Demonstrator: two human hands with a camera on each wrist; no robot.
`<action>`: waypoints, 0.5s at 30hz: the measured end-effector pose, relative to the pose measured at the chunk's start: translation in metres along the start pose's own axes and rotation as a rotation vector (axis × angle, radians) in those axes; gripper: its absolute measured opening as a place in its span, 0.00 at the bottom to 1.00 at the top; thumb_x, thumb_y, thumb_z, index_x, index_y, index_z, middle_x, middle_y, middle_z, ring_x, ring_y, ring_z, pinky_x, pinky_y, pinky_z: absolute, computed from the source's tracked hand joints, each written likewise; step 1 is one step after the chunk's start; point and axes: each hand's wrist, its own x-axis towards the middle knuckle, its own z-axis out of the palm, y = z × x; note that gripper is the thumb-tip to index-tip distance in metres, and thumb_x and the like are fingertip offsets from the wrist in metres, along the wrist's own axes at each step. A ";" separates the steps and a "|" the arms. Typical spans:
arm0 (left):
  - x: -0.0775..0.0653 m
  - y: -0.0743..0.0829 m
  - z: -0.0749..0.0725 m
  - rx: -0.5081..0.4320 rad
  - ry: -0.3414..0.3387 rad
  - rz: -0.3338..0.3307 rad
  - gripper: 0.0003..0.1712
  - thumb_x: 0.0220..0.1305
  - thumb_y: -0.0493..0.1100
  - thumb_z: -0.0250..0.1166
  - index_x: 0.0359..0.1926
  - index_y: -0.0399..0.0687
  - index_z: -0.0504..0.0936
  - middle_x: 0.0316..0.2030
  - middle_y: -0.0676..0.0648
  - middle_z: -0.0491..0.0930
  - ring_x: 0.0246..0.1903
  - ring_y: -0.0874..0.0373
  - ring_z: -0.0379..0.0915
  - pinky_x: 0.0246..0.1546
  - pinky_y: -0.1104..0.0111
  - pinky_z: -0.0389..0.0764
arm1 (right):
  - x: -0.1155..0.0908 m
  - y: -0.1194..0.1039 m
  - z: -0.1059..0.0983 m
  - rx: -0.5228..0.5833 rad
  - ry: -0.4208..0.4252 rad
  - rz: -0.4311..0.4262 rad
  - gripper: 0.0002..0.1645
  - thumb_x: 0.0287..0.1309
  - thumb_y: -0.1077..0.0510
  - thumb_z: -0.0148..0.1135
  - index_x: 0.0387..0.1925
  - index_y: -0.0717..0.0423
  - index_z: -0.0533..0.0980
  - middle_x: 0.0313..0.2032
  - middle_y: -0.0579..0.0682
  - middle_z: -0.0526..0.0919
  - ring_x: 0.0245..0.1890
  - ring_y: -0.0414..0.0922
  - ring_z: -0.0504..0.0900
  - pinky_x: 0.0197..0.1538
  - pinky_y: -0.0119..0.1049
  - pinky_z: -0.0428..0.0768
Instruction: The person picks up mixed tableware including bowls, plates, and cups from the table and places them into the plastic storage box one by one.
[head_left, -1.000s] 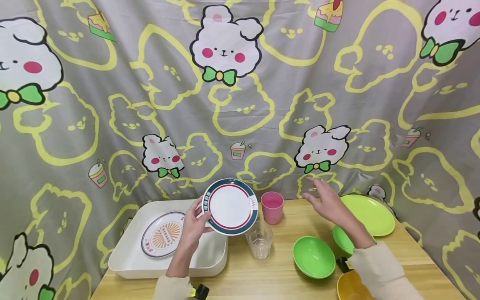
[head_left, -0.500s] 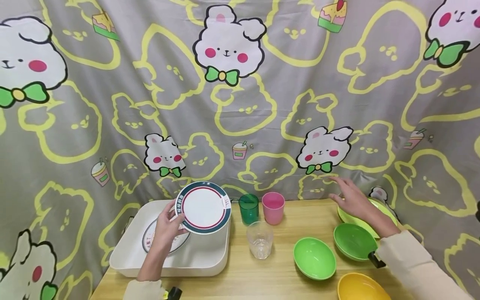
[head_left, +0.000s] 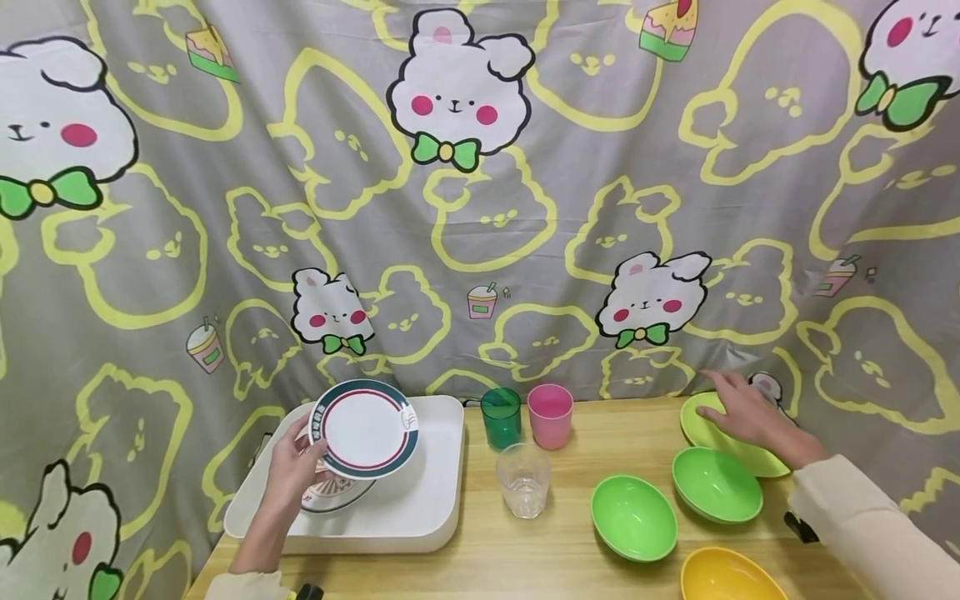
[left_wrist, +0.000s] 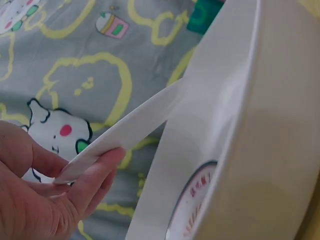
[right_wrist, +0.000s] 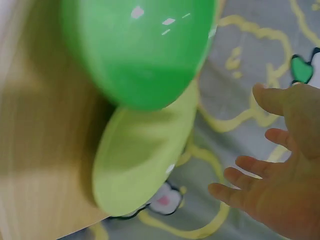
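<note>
The left hand (head_left: 291,468), nearer the tray (head_left: 429,500), pinches the plate (head_left: 363,429) by its edge, tilted above the tray. Well right of the tray, the spread, empty right hand (head_left: 753,419) hovers near the lime platter (right_wrist: 142,165).

A grey fabric curtain (head_left: 360,242) printed with white rabbits and yellow outlines is filling the head view's upper part. On the pale wood-grain tabletop (head_left: 555,550), a translucent green cup (head_left: 501,419) and a pink cup (head_left: 551,421) are standing at lower centre, behind a clear tumbler (head_left: 523,483). At lower right, a round bright-green bowl (head_left: 633,518), a second green bowl (head_left: 717,485) and a yellow-orange bowl (head_left: 731,579) are sitting.
</note>
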 end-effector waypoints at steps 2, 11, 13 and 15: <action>0.000 -0.003 -0.005 0.017 0.003 -0.017 0.36 0.77 0.30 0.48 0.80 0.35 0.47 0.67 0.21 0.63 0.36 0.63 0.80 0.31 0.65 0.89 | -0.003 0.009 0.001 -0.014 -0.021 0.007 0.43 0.64 0.57 0.69 0.67 0.79 0.60 0.58 0.87 0.65 0.57 0.82 0.64 0.52 0.77 0.70; 0.008 -0.013 -0.027 0.031 -0.003 -0.080 0.36 0.78 0.32 0.45 0.79 0.31 0.42 0.66 0.18 0.60 0.34 0.66 0.78 0.29 0.68 0.88 | -0.010 0.039 0.002 0.009 -0.062 0.086 0.47 0.62 0.54 0.70 0.65 0.83 0.57 0.57 0.89 0.62 0.57 0.84 0.62 0.51 0.78 0.69; 0.010 -0.015 -0.030 0.039 -0.001 -0.089 0.36 0.78 0.32 0.45 0.79 0.30 0.42 0.65 0.18 0.60 0.32 0.66 0.78 0.28 0.69 0.88 | -0.012 0.044 0.002 0.009 -0.083 0.107 0.48 0.62 0.54 0.70 0.65 0.84 0.55 0.58 0.90 0.60 0.57 0.85 0.60 0.51 0.80 0.68; 0.013 -0.017 -0.033 0.054 0.003 -0.090 0.36 0.78 0.31 0.44 0.79 0.29 0.41 0.65 0.17 0.60 0.31 0.66 0.77 0.27 0.69 0.87 | -0.014 0.050 0.002 -0.001 -0.092 0.121 0.49 0.61 0.54 0.70 0.63 0.86 0.54 0.58 0.92 0.58 0.57 0.87 0.59 0.52 0.80 0.67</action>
